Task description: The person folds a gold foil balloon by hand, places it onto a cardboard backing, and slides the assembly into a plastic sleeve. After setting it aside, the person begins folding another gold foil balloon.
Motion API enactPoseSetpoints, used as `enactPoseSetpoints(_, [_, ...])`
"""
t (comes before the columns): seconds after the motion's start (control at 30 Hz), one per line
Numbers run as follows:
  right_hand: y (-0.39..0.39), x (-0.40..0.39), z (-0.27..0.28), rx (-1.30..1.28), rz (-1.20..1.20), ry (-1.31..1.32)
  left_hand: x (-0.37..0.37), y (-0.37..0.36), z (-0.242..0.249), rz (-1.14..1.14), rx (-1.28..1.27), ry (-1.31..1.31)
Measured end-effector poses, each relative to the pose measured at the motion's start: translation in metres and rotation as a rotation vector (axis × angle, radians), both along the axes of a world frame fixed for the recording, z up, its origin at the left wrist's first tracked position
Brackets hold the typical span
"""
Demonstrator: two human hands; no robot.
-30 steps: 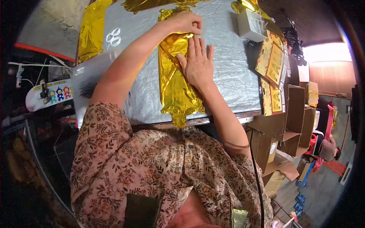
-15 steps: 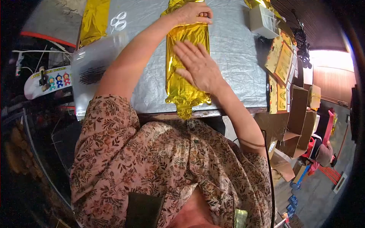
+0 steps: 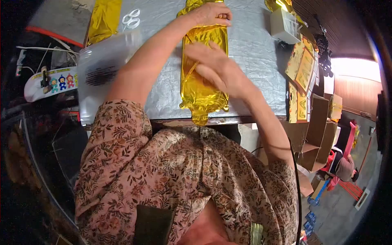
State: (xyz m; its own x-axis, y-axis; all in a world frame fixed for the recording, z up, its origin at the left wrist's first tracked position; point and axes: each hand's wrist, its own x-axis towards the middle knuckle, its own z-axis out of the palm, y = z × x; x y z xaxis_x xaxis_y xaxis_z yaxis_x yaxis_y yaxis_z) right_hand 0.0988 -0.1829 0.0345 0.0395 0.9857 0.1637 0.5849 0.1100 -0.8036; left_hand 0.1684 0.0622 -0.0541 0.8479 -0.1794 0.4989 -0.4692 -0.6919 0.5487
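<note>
A shiny gold foil piece (image 3: pixel 204 92) lies lengthwise on the grey-covered table (image 3: pixel 253 73), its narrow tab at the front edge. My left hand (image 3: pixel 212 14) is at the far part of the foil, fingers curled in against it; whether they pinch the foil is hidden. Nearer to me, my right hand (image 3: pixel 216 67) is over the middle of the foil, blurred, with its fingers stretched and the thumb apart. It holds nothing.
Clear plastic sheeting (image 3: pixel 92 61) and white rings (image 3: pixel 131 18) lie left, near another gold foil (image 3: pixel 105 20). At the right are a white container (image 3: pixel 283 26), printed cards (image 3: pixel 302 65) and cardboard boxes (image 3: pixel 314 134). A person (image 3: pixel 345 167) is farther right.
My right hand has lifted and turned slightly, its fingers now smeared by motion. My left hand stays at the far part of the foil. The whole view has shifted a little.
</note>
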Motion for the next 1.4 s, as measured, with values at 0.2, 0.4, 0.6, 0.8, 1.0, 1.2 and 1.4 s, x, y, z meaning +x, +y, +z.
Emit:
enactPoseSetpoints(0.2, [0.036,0.004,-0.054,0.033,0.073,-0.732,-0.004,-0.002,0.004,-0.005,0.005,-0.03])
enactPoseSetpoints(0.4, [-0.017,-0.043,-0.03,-0.049,0.476,-0.17,-0.006,-0.004,0.008,0.035,-0.026,0.037])
enactPoseSetpoints(0.6, [0.021,-0.004,-0.038,-0.027,-0.584,-0.324,-0.005,-0.002,0.006,0.017,0.017,-0.054])
enactPoseSetpoints(0.8, [0.017,-0.018,-0.062,-0.043,-0.535,-0.728,-0.01,-0.005,0.017,0.041,-0.047,0.029])
enactPoseSetpoints(1.0, [0.017,-0.017,-0.062,-0.064,-0.529,-0.769,-0.008,0.014,0.026,0.113,-0.141,0.163])
enactPoseSetpoints(1.2, [0.017,-0.017,-0.067,-0.047,-0.542,-0.787,-0.06,0.079,0.054,0.566,0.012,0.243])
enactPoseSetpoints(1.4, [0.018,-0.017,-0.068,-0.055,-0.543,-0.792,-0.077,0.076,0.05,0.694,0.257,0.485])
